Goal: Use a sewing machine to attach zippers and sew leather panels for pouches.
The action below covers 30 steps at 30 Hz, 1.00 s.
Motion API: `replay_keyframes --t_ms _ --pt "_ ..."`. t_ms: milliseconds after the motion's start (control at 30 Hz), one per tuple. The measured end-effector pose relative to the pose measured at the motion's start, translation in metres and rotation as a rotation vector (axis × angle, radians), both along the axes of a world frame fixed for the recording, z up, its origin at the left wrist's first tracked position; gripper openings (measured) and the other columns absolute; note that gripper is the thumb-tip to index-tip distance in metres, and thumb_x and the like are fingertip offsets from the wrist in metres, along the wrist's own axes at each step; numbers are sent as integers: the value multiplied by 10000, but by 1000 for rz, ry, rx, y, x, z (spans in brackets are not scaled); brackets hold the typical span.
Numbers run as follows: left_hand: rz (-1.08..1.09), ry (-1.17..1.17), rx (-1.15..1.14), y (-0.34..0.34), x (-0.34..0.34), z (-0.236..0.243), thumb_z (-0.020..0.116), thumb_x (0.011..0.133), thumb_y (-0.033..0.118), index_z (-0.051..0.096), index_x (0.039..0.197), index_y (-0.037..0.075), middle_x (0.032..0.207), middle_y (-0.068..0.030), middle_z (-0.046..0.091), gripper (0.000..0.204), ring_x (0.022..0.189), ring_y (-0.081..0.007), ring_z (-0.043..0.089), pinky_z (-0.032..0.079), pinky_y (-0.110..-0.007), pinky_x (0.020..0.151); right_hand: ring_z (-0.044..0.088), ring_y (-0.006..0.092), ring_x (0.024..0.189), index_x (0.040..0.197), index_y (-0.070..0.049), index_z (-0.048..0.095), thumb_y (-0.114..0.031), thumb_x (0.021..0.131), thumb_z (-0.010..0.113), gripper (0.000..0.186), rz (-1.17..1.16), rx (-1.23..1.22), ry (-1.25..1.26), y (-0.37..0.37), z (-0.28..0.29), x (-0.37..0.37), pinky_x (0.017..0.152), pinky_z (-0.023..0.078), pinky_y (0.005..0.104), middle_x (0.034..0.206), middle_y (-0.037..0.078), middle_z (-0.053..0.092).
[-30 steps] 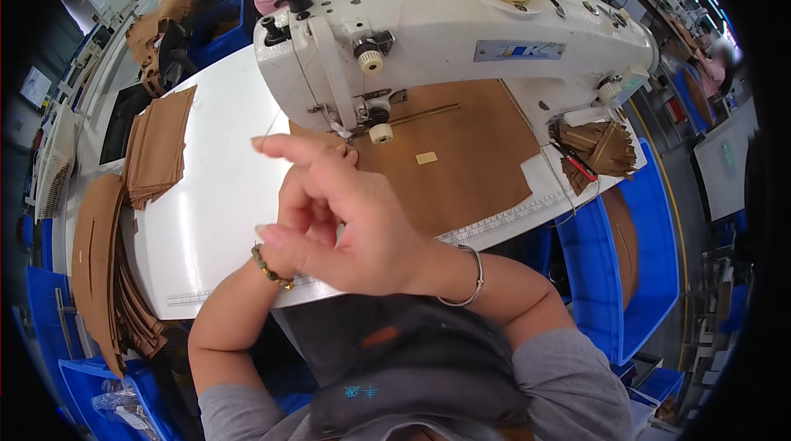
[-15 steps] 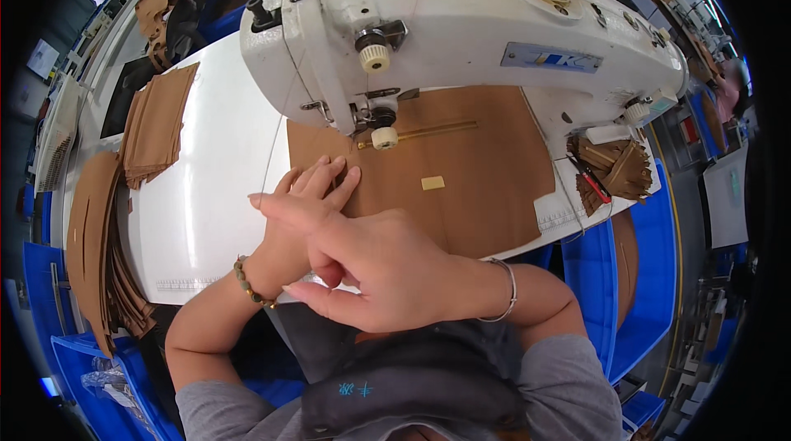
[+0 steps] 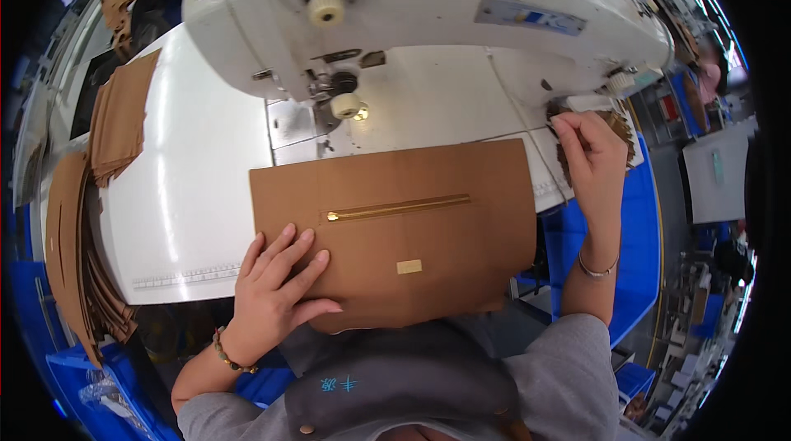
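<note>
Left grip [image 3: 276,293], spread flat, seemingly steadies panel [image 3: 387,239] over desk [image 3: 189,194] front edge; right grip [image 3: 592,152] near brown pieces [image 3: 620,122], hold unclear; next needs steadiness.

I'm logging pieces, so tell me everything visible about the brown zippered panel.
The brown zippered panel looks leathery and roughly rectangular, with a gold zipper, pull at left, and a small pale label. It lies on the white table, overhanging the near edge, before the sewing machine; the left hand rests spread on it.
</note>
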<state>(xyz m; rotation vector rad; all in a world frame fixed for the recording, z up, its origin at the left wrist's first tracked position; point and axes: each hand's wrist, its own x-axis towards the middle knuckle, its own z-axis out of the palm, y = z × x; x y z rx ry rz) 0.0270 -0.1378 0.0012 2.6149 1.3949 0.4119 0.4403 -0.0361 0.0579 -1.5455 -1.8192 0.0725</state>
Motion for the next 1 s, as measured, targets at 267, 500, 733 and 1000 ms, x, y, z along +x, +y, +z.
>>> replay_keyframes --t_ms 267,500,733,1000 --pt "26 -81 161 4 4 -20 828 712 546 789 1207 175 1334 -90 713 620 1307 -336 638 449 -545 1120 643 384 911 933 -6 676 -259 912 785 277 -250 -58 -352 -14 -58 81 805 500 474 914 164 648" --pt "62 -53 188 2 2 -25 788 767 588 787 1208 164 1335 -108 720 611 1310 -342 646 471 -520 1114 645 431 904 982 11 678 -182 1016 655 197 -358 -153 -379 -16 -45 89 783 499 473 945 206 664" --pt "33 -75 358 -1 4 -38 784 828 576 765 1276 194 1334 -41 728 590 1282 -269 668 501 -419 1088 661 229 826 1141 -13 692 -166 1105 527 229 -173 -208 74 -29 -17 -2 778 535 352 990 151 700" --pt "44 -69 399 -1 3 -40 752 856 603 780 1249 211 1314 -34 740 557 1273 -247 675 520 -404 1067 663 271 782 1020 -98 616 -264 933 731 219 527 -29 -472 16 -51 -141 695 526 403 845 75 607"
